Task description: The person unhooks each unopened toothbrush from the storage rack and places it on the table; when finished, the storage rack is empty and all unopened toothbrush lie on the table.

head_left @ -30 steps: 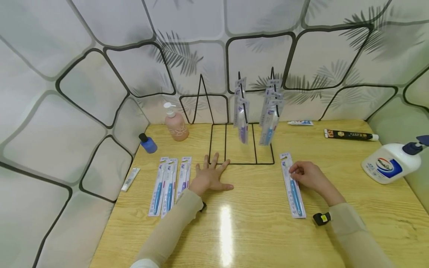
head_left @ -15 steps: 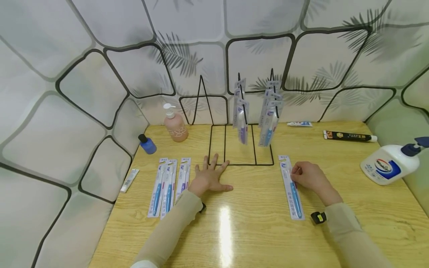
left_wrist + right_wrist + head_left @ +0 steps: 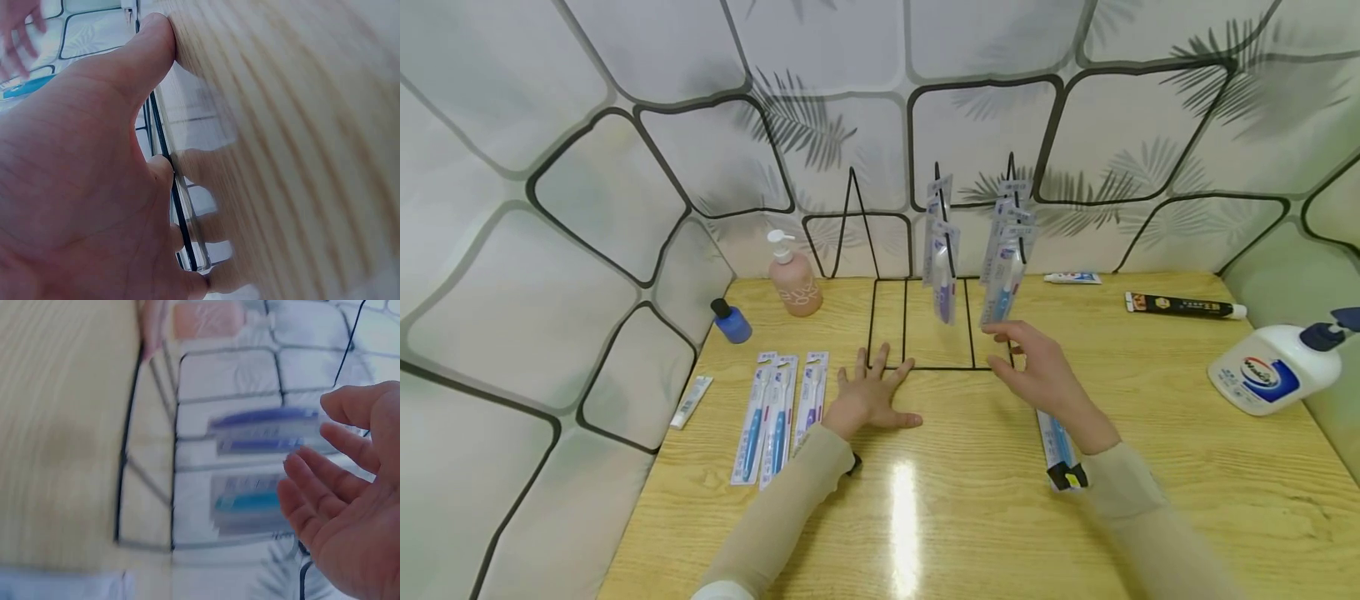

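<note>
My left hand (image 3: 872,400) lies flat on the wooden table with its fingers spread, fingertips over the front bar of a black wire display rack (image 3: 940,367). My right hand (image 3: 1045,375) is raised in front of the rack, thumb and fingers apart and nothing between them. Its fingertips come right at the lower end of a hanging blue packaged toothbrush (image 3: 1002,283). On the rack's other loaded hook hang purple packaged toothbrushes (image 3: 269,419). A single packaged toothbrush (image 3: 1057,440) lies on the table, partly hidden beneath my right forearm.
Three packaged toothbrushes (image 3: 751,425) lie left of my left hand. Further left are a small white tube (image 3: 691,402) and a blue bottle (image 3: 732,323). A pink pump bottle (image 3: 795,286) stands behind. On the right are a black toothpaste tube (image 3: 1183,305) and a white pump bottle (image 3: 1255,367).
My right hand has left the packaged toothbrush on the table and moved up and left to the hanging blue ones, its fingers parting. My left hand has stayed in place.
</note>
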Demonstrator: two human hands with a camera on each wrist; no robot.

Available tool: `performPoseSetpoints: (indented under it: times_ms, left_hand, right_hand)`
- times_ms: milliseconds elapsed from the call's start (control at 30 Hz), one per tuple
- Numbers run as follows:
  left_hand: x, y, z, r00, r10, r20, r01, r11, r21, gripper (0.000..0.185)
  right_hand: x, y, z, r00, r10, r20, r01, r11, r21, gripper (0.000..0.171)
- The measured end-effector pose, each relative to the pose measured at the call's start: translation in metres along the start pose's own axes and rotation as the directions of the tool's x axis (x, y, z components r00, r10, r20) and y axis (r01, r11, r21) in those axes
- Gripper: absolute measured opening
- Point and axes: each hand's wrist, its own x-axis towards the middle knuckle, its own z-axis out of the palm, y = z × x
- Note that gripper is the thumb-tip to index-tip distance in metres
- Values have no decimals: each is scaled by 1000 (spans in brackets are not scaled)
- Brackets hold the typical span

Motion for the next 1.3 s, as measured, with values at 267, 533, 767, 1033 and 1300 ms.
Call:
performPoseSetpoints:
  times_ms: [267,533,767,1033,1300]
  left_hand:
    - [-1,0,1,1000,-10,0,10,1000,1,103]
    - [0,0,5,1000,-7,-5,7,1000,-18,104]
    - [0,2,4,1000,-8,0,8,1000,-21,104]
    - [1,1,3,1000,-11,-5,11,999,-30,104]
    - [1,0,2,1000,-16,-6,16,1000,-18,104]
  right_hand:
    - [32,-27,18,999,-44,7,43,992,117,56]
    - [56,-30,29,998,29,65,-34,995,91,57]
    - [69,-32,29,1000,18,21,-20,996,87,56]
    - [71,-34,25,1000,-20,0,20,996,91,52]
    - [61,-37,16,1000,5,17,-8,990,141,51]
